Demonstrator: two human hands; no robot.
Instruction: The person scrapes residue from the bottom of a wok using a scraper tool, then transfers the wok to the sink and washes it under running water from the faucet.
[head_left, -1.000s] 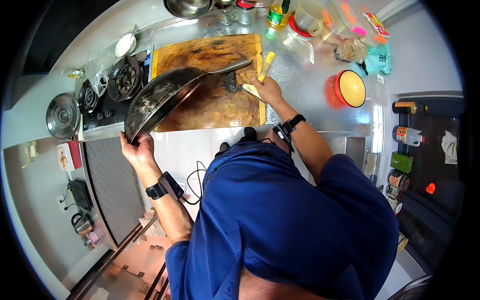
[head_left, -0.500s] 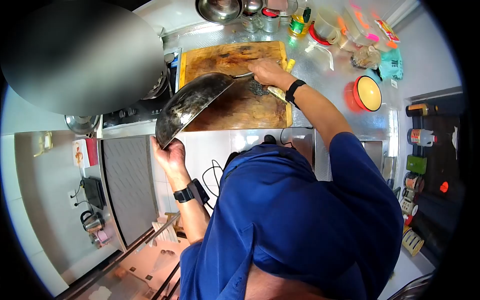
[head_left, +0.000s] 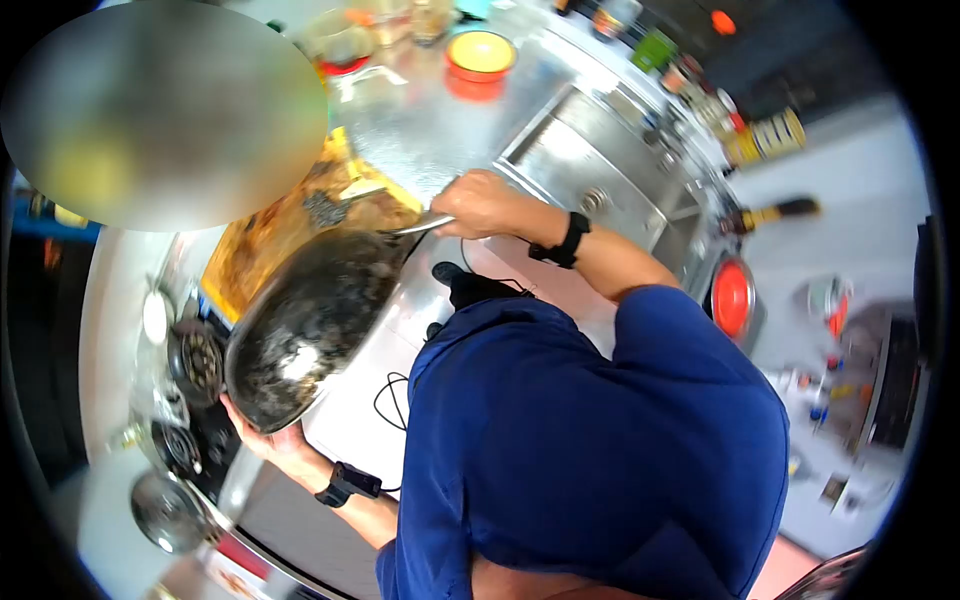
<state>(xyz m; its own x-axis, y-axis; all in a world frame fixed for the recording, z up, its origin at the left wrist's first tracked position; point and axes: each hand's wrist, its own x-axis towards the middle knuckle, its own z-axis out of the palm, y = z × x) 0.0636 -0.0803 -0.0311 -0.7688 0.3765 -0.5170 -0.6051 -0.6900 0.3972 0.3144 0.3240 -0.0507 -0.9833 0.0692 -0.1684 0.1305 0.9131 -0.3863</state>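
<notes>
A large blackened wok [head_left: 310, 310] is held tilted between both hands in front of my body. My right hand [head_left: 480, 205] is closed round its metal handle, near the counter edge by the sink. My left hand [head_left: 285, 450] grips the opposite rim from below, with its fingers partly hidden behind the wok. Under and beyond the wok lies a wooden cutting board [head_left: 265, 235], partly covered by it. On the board are a patch of small dark bits [head_left: 323, 210] and a pale yellowish piece [head_left: 362, 189].
The stainless sink [head_left: 570, 150] lies beyond my right hand. A yellow-and-red bowl [head_left: 480, 58] stands on the metal counter. Stove burners [head_left: 195, 360] and a glass lid [head_left: 165, 510] are at the left. A red basin [head_left: 732, 300] is at the right. A blurred oval hides the upper left.
The view has turned towards the right, bringing the sink into sight. The wok has swung round with my body, still in both hands, and its broad dark face shows more.
</notes>
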